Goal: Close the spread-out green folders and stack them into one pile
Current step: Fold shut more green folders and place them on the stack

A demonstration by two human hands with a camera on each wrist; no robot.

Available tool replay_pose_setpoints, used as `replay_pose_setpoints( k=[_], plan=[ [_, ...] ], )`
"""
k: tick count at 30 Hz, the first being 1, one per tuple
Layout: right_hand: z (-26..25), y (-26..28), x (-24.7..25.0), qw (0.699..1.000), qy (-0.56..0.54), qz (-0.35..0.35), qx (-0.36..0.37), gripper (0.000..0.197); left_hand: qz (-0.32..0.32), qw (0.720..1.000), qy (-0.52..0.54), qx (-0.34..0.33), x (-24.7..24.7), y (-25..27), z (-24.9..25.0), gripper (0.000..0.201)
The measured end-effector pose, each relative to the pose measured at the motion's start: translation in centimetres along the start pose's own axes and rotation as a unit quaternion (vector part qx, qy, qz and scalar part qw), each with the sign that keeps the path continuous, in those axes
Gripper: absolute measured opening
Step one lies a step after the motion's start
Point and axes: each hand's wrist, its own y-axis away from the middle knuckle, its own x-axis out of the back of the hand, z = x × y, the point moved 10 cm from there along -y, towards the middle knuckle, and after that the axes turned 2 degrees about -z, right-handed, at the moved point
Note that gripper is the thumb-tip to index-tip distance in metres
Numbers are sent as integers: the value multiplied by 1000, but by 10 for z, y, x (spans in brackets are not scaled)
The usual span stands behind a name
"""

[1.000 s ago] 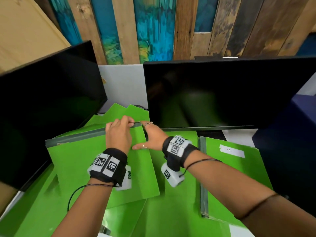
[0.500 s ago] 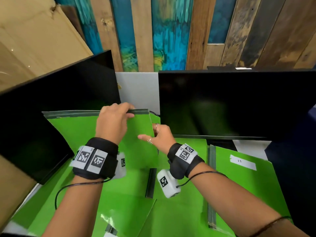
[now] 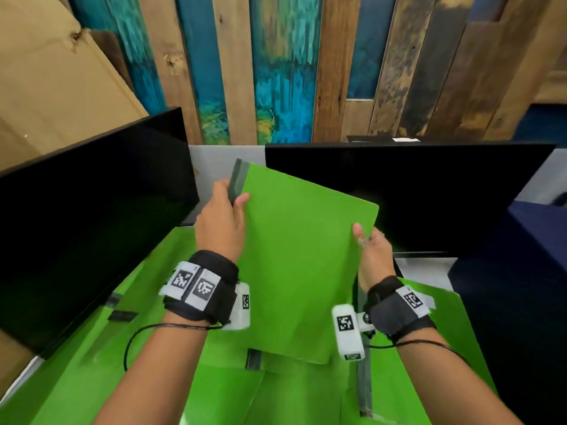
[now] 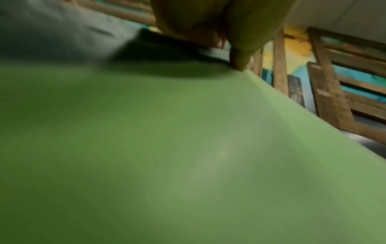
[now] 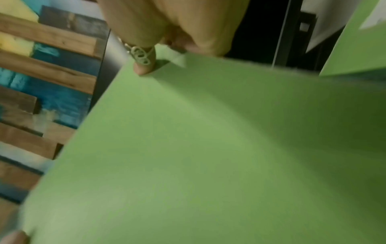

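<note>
A closed green folder (image 3: pixel 302 259) with a dark grey spine is held up in the air, tilted, above the desk. My left hand (image 3: pixel 225 210) grips its spine at the upper left, thumb on the green cover (image 4: pixel 188 148). On the right edge, my right hand (image 3: pixel 368 250) pinches the folder (image 5: pixel 208 148), thumb on the front. More green folders (image 3: pixel 171 348) lie spread over the desk below, and one with a white label (image 3: pixel 441 348) lies at the right.
Two black monitors stand close: one at the left (image 3: pixel 92 225) and one behind the lifted folder at the right (image 3: pixel 429 194). A painted plank wall (image 3: pixel 276 72) rises behind them. A dark blue object (image 3: pixel 521 286) borders the desk's right side.
The folder has been lifted off the desk and turned so its spine points up and left. My right hand moved from its near corner to its right edge. The camera view tilted upward.
</note>
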Motion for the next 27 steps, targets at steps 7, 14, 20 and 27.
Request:
replay_pose_setpoints(
  k=[7, 14, 20, 27],
  plan=[
    [40, -12, 112, 969, 207, 130, -36, 29, -378, 925, 16, 43, -148, 73, -28, 78],
    [93, 1, 190, 859, 450, 150, -192, 54, -531, 832, 67, 146, -238, 164, -31, 79],
    [121, -16, 201, 792, 567, 65, -217, 81, -482, 832, 150, 232, -278, 173, -29, 58],
    [151, -4, 170, 738, 634, -41, -227, 89, -572, 811, 71, 101, -293, 187, -19, 72]
  ],
)
